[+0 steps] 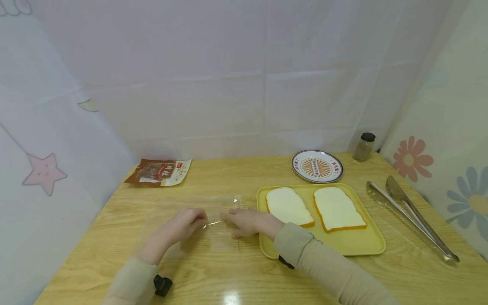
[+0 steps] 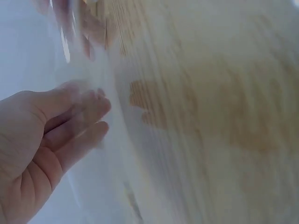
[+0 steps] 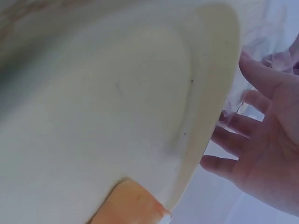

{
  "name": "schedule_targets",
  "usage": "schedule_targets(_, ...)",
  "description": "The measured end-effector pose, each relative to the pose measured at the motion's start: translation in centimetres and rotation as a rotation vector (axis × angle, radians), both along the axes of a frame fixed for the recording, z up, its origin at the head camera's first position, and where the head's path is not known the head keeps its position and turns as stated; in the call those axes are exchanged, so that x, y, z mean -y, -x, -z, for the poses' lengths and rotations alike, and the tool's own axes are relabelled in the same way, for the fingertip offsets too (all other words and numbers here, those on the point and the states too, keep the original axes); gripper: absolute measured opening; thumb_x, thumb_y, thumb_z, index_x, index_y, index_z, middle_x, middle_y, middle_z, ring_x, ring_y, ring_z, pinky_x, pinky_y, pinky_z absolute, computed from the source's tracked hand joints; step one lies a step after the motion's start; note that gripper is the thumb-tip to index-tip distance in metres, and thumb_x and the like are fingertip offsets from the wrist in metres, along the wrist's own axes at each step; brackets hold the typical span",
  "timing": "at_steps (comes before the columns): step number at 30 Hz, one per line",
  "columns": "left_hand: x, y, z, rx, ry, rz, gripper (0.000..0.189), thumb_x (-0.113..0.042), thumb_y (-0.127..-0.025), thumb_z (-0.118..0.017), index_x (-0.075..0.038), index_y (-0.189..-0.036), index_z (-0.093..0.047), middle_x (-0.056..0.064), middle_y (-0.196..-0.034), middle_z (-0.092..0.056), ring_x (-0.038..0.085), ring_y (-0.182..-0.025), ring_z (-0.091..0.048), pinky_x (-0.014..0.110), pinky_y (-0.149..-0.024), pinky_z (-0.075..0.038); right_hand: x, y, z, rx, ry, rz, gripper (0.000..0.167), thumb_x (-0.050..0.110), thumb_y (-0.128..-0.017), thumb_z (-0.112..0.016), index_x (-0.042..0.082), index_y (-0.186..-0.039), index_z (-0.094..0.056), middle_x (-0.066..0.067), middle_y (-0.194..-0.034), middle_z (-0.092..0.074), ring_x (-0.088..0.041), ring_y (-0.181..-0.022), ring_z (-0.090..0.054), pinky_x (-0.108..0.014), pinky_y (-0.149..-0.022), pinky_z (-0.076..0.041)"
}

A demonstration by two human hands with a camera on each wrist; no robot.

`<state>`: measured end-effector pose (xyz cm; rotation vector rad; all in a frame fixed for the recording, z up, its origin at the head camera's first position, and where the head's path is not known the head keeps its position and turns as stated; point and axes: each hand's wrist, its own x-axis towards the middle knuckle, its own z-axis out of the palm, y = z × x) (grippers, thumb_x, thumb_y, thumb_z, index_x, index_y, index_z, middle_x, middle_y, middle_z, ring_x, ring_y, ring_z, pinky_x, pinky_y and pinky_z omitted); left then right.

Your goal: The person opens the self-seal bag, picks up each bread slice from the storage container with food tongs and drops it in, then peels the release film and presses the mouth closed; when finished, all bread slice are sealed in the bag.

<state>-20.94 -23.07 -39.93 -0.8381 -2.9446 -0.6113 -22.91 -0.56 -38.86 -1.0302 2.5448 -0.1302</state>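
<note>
A flat, clear plastic bag point(image 1: 218, 202) lies on the wooden table, its glossy edge catching light between the two hands. My left hand point(image 1: 187, 222) pinches the film with thumb and fingertips; the film crosses the fingers in the left wrist view. To its right, my right hand point(image 1: 248, 221) rests on the bag near its right edge, fingers spread and fairly straight. Close beside the right wrist stands a yellow tray point(image 1: 343, 246) bearing two bread slices point(image 1: 288, 206) with orange-brown crusts. In the right wrist view the tray rim point(image 3: 217, 70) partly hides the fingertips.
A brown and white food packet point(image 1: 158, 172) lies at the back left. Behind the tray is a round patterned plate point(image 1: 317, 166), and a black-capped jar point(image 1: 364, 147) stands at the back right. Metal tongs point(image 1: 413, 218) lie right of the tray. Curtains enclose the table.
</note>
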Motion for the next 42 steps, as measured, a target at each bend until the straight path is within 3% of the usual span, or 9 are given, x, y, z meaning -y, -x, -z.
schedule_targets(4, 0.0, -0.3, 0.0, -0.047, -0.036, -0.025, 0.006, -0.004, -0.094, -0.055, -0.007, -0.090, -0.059, -0.001, -0.080, -0.063, 0.003, -0.068, -0.053, 0.020, -0.058, -0.048, 0.5, -0.2, 0.0, -0.049, -0.026, 0.012, 0.061, 0.037, -0.094, -0.055, 0.025, -0.148, -0.030, -0.006, -0.152, -0.033, -0.023, -0.141, -0.031, -0.047, -0.116, -0.027)
schedule_targets(11, -0.3, -0.5, 0.1, -0.216, -0.054, -0.015, 0.004, -0.001, -0.095, -0.051, -0.005, -0.096, -0.051, 0.003, -0.082, -0.056, 0.007, -0.073, -0.047, 0.025, -0.064, -0.047, 1.4, -0.4, 0.6, -0.198, -0.037, 0.023, 0.045, 0.041, -0.090, -0.061, 0.022, -0.130, -0.052, -0.003, -0.132, -0.050, -0.025, -0.126, -0.048, -0.046, -0.106, -0.040)
schedule_targets(16, -0.4, -0.4, 0.1, -0.193, -0.047, -0.051, 0.006, -0.006, -0.097, -0.048, -0.010, -0.093, -0.047, -0.002, -0.077, -0.050, 0.006, -0.071, -0.042, 0.021, -0.062, -0.039, 1.6, -0.3, 0.9, -0.232, -0.044, 0.056, 0.061, 0.053, -0.081, -0.067, 0.016, -0.127, -0.052, -0.004, -0.132, -0.049, -0.027, -0.127, -0.046, -0.046, -0.104, -0.042)
schedule_targets(18, -0.5, -0.3, 0.1, -0.194, -0.049, -0.042, 0.006, -0.007, -0.097, -0.048, -0.010, -0.092, -0.048, -0.003, -0.076, -0.049, 0.007, -0.070, -0.042, 0.021, -0.062, -0.039, 1.7, -0.3, 0.9, -0.227, -0.052, 0.065, 0.065, 0.054, -0.080, -0.067, 0.014, -0.128, -0.051, -0.005, -0.135, -0.048, -0.027, -0.129, -0.044, -0.046, -0.105, -0.041)
schedule_targets(26, -0.5, -0.4, 0.0, -0.340, -0.041, 0.058, 0.011, -0.001, -0.088, -0.061, -0.006, -0.096, -0.057, 0.000, -0.085, -0.062, 0.011, -0.077, -0.058, 0.029, -0.069, -0.052, 1.7, -0.1, 0.4, -0.156, -0.031, 0.084, 0.070, 0.048, -0.077, -0.073, 0.010, -0.131, -0.050, -0.010, -0.141, -0.044, -0.029, -0.134, -0.039, -0.048, -0.106, -0.040)
schedule_targets(33, -0.5, -1.6, -1.7, -0.298, 0.039, 0.080, 0.022, 0.001, -0.087, -0.062, -0.001, -0.109, -0.060, 0.009, -0.101, -0.068, 0.020, -0.087, -0.067, 0.033, -0.078, -0.056, 1.7, 0.2, 0.4, -0.091, -0.016, 0.090, 0.092, 0.053, -0.071, -0.077, 0.008, -0.142, -0.038, -0.011, -0.150, -0.033, -0.033, -0.140, -0.028, -0.050, -0.112, -0.032)
schedule_targets(37, -0.3, -2.0, -2.3, -0.331, 0.068, 0.129, 0.026, 0.003, -0.082, -0.066, 0.000, -0.108, -0.065, 0.004, -0.090, -0.065, 0.012, -0.077, -0.062, 0.028, -0.073, -0.056, 1.6, 0.2, 0.2, -0.044, 0.004, 0.097, 0.108, 0.051, -0.071, -0.077, 0.005, -0.150, -0.020, -0.015, -0.156, -0.018, -0.031, -0.145, -0.017, -0.047, -0.115, -0.027)
schedule_targets(39, -0.3, -2.0, -2.3, -0.353, 0.033, 0.154, 0.022, 0.005, -0.079, -0.068, 0.000, -0.101, -0.069, 0.000, -0.081, -0.058, 0.007, -0.071, -0.054, 0.022, -0.065, -0.053, 1.6, 0.1, 0.0, -0.009, 0.016, 0.116, 0.116, 0.051, -0.070, -0.078, 0.006, -0.152, -0.009, -0.016, -0.158, -0.010, -0.030, -0.146, -0.011, -0.048, -0.116, -0.024)
schedule_targets(42, -0.2, -1.8, -2.0, -0.407, -0.012, 0.160, 0.014, 0.004, -0.076, -0.071, -0.003, -0.088, -0.071, -0.005, -0.075, -0.051, 0.002, -0.068, -0.045, 0.018, -0.060, -0.048, 1.6, 0.0, -0.2, 0.010, 0.015, 0.130, 0.119, 0.052, -0.068, -0.079, 0.008, -0.152, -0.007, -0.016, -0.158, -0.008, -0.031, -0.147, -0.008, -0.050, -0.116, -0.024)
